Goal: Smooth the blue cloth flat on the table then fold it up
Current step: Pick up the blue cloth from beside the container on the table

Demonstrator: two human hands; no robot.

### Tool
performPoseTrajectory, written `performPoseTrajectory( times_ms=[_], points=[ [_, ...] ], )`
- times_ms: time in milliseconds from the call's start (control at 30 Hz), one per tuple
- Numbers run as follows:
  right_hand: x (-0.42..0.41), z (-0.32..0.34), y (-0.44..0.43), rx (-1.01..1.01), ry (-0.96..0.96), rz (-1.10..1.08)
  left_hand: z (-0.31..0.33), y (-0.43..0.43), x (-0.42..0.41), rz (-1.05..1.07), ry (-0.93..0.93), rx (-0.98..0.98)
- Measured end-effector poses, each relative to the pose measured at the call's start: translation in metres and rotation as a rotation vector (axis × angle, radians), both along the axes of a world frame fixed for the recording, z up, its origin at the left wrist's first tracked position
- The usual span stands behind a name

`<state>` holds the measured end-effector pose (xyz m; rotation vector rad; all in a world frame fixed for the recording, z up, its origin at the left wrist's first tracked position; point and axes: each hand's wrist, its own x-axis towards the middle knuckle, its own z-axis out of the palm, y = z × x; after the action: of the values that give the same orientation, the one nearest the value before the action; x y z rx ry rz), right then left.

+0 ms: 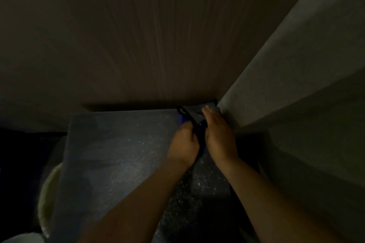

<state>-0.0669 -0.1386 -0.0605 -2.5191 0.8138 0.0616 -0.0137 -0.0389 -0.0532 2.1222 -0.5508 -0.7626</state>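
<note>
At the far right corner of the table, hard against the walls, both hands worked on the blue cloth. The left hand was curled with its fingers closed on the near part of the cloth, where a dark strip ran down between the two hands. Just beside it, the right hand lay open and palm down, fingers stretched along the cloth toward the corner, pressing rather than gripping. The cloth looked small and bunched, dark in this light, with only slivers of bright blue showing at its edges; how much of it was already flat could not be told.

To smooth it well, the left hand should probably anchor its edge while the right sweeps outward from the middle, and the cloth would be better drawn out onto the open tabletop to the left, since the corner leaves little room to spread it.

The table was a speckled grey-blue surface, bare across its left and middle. A wood-grained wall rose behind it and a plain grey wall to the right. The room was very dim.
</note>
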Motion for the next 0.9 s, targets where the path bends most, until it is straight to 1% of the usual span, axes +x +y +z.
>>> performPoseTrajectory(
  times_ms=[100,133,200,267,333,400,533,733,900],
  points=[
    [0.003,0.003,-0.004,-0.005,-0.028,-0.020,-0.011,0.001,-0.010,-0.358,-0.200,0.100],
    [0.003,0.005,-0.005,-0.013,-0.030,-0.023,-0.014,0.000,-0.013,-0.477,-0.279,0.176],
    [0.005,0.010,-0.005,-0.019,-0.020,-0.033,-0.015,0.000,-0.016,-0.658,-0.342,0.427],
    [0.008,0.014,-0.005,-0.020,-0.019,-0.050,-0.013,-0.001,-0.017,-0.745,-0.358,0.616],
    [0.011,0.020,-0.006,-0.041,-0.026,-0.057,-0.010,-0.005,-0.017,-0.762,-0.349,0.691],
    [0.015,0.026,-0.007,-0.065,-0.049,-0.065,-0.005,-0.007,-0.014,-0.776,-0.321,0.724],
    [0.023,0.037,-0.013,-0.103,-0.103,-0.070,-0.001,-0.004,-0.009,-0.822,-0.362,0.781],
    [0.028,0.047,-0.021,-0.115,-0.103,-0.094,0.003,0.009,0.001,-0.748,-0.338,0.838],
    [0.026,0.047,-0.015,-0.123,-0.095,-0.101,0.005,0.050,0.028,-0.696,-0.325,0.896]
  ],
)
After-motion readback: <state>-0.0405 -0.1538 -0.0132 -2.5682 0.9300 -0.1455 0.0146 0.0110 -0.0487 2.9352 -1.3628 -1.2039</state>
